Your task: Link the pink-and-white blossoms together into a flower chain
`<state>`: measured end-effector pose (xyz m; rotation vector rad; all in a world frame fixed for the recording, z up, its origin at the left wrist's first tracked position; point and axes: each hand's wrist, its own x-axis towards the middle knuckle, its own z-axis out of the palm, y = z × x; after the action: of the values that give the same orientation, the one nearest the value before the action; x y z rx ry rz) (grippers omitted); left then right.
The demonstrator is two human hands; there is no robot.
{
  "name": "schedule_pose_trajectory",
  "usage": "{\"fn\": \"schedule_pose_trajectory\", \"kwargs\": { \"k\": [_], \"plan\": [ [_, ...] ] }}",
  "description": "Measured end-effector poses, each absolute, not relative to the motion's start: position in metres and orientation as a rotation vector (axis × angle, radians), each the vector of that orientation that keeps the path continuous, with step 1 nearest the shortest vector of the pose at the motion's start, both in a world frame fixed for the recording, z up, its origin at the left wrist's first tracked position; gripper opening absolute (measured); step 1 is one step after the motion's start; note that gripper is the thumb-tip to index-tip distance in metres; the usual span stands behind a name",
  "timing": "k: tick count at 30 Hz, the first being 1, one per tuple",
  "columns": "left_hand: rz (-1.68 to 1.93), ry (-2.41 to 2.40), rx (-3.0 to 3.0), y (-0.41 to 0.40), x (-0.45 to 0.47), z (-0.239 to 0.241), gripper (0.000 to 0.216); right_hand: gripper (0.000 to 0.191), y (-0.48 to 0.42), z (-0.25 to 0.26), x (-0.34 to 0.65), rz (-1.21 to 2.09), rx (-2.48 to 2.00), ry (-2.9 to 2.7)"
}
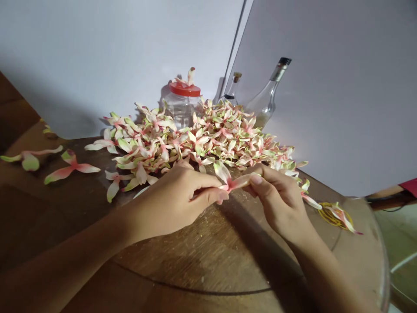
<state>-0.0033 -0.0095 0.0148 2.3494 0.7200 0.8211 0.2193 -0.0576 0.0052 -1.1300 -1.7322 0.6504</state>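
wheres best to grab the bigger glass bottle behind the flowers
Probably the neck of the bottle, coming from the right: it narrows to an easy wrap and stands clear, while the flowers crowd the bottle's lower body.

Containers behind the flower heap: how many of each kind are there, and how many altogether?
Clear jar with red lid: 1
Large clear glass bottle with black cap: 1
Small clear glass bottle with brownish top: 1
Total: 3
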Motion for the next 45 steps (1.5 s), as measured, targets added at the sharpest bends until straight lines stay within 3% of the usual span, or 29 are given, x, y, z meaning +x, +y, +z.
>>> {"fn": "schedule_pose_trajectory", "kwargs": {
  "k": [6,13,21,36,45],
  "plan": [
    [0.778,0.754,2.404,-0.013,-0.003,0.014,0.034,0.035,-0.051,-0.010,0.218,0.884,-1.033,-1.507],
    [1.169,0.823,2.332,-0.005,-0.006,0.020,0.018,0.035,-0.052,-0.004,0.214,0.813,-1.138,-1.667],
    [0.783,0.736,2.207,-0.003,-0.008,0.014,0.015,0.031,-0.056,0.002,0.209,0.740,-1.115,-1.874],
    [0.778,0.739,2.016,0.000,-0.002,0.011,0.010,0.028,-0.058,0.003,0.203,0.755,-1.112,-1.904],
    [0.878,0.805,2.274,-0.005,-0.003,0.011,0.009,0.029,-0.056,0.001,0.206,0.827,-1.078,-1.859]
  ]
}}
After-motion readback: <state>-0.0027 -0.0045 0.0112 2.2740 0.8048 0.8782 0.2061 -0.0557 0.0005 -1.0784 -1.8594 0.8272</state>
